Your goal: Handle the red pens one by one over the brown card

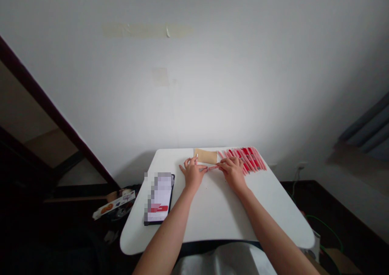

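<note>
Both of my hands rest on a small white table [212,214] near its far edge. My left hand [192,172] and my right hand [232,170] pinch the two ends of one thin pink-red pen [210,168] that lies between them. A row of several red and pink pens [246,159] lies side by side just beyond my right hand. A tan cardboard piece [206,156] lies flat behind the gap between my hands.
A phone [159,198] with a lit screen lies at the table's left side. A white wall stands right behind the table. On the dark floor to the left lies a printed box [114,204]; cables run on the floor at right.
</note>
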Demonstrator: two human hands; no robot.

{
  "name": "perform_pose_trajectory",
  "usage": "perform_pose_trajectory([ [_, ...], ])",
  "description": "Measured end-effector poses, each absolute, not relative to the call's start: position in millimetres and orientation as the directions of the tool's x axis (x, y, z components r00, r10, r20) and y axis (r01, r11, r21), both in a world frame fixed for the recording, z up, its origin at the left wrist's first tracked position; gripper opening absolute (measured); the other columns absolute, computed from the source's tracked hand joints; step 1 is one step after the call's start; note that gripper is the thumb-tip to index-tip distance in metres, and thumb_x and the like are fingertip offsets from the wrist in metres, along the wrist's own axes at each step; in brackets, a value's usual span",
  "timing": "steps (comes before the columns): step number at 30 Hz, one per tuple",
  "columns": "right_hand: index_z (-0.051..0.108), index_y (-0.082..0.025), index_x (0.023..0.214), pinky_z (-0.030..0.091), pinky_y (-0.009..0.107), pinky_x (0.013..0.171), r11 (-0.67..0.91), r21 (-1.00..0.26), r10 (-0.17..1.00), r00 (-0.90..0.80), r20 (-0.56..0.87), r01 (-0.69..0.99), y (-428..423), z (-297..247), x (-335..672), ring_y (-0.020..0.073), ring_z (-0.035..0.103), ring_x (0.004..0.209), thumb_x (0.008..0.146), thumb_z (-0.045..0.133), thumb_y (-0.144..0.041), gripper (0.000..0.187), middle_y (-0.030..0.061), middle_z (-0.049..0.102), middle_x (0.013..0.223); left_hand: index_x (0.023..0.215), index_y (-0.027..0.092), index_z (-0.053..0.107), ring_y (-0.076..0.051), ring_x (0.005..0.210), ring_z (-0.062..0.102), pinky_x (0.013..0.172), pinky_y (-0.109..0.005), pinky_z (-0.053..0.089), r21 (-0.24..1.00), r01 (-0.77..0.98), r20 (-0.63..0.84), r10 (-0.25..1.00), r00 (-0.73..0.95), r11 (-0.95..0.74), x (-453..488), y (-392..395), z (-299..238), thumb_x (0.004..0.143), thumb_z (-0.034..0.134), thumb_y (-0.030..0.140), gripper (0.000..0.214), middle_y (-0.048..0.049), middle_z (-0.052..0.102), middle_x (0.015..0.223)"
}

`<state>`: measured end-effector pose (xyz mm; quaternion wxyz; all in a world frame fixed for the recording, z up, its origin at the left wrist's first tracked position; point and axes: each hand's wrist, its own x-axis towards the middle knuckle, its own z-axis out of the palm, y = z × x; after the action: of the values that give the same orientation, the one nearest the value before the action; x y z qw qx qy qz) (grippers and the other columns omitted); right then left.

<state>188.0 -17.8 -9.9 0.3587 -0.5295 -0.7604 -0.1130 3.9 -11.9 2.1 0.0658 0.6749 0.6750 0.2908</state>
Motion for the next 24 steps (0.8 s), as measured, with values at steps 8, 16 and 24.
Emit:
perform_pose_trajectory([
  [8, 0.072, -0.037, 0.103, 0.026, 0.044, 0.097, 0.408, -0.184, 0.733, -0.201, 0.65, 0.894, -18.0, -9.9, 186.9, 0.0228, 0.046, 0.105, 0.09, 0.057, -0.032, 0.02, 0.0012, 0.067, 0.102, 0.085, 0.035, 0.076, -0.031, 0.129, 0.036, 0.109, -0.071, 0.013, 0.456, 0.884, 0.327, 0.943, -0.06, -0.102, 3.8, -12.7, 1.9, 0.074, 0.071, 0.039, 0.012, -0.0008, 0.055, 0.135],
  [16, 0.07, -0.036, 0.106, 0.023, 0.048, 0.101, 0.403, -0.186, 0.76, -0.215, 0.613, 0.896, -19.5, -7.4, 186.7, 0.0237, 0.05, 0.102, 0.093, 0.05, -0.039, 0.024, 0.0031, 0.07, 0.095, 0.085, 0.037, 0.075, -0.03, 0.129, 0.037, 0.108, -0.073, 0.011, 0.456, 0.883, 0.324, 0.944, -0.053, -0.107, 3.7, -14.5, 4.5, 0.075, 0.071, 0.037, 0.011, 0.0004, 0.054, 0.135],
  [24, 0.071, -0.035, 0.105, 0.024, 0.046, 0.1, 0.368, -0.182, 0.778, -0.195, 0.597, 0.912, -20.7, -5.6, 186.5, 0.0237, 0.05, 0.103, 0.094, 0.051, -0.036, 0.023, 0.0028, 0.071, 0.097, 0.081, 0.038, 0.075, -0.03, 0.128, 0.036, 0.108, -0.073, 0.011, 0.463, 0.88, 0.32, 0.945, -0.059, -0.102, 5.2, -14.6, 4.9, 0.074, 0.072, 0.035, 0.008, 0.0021, 0.056, 0.134],
])
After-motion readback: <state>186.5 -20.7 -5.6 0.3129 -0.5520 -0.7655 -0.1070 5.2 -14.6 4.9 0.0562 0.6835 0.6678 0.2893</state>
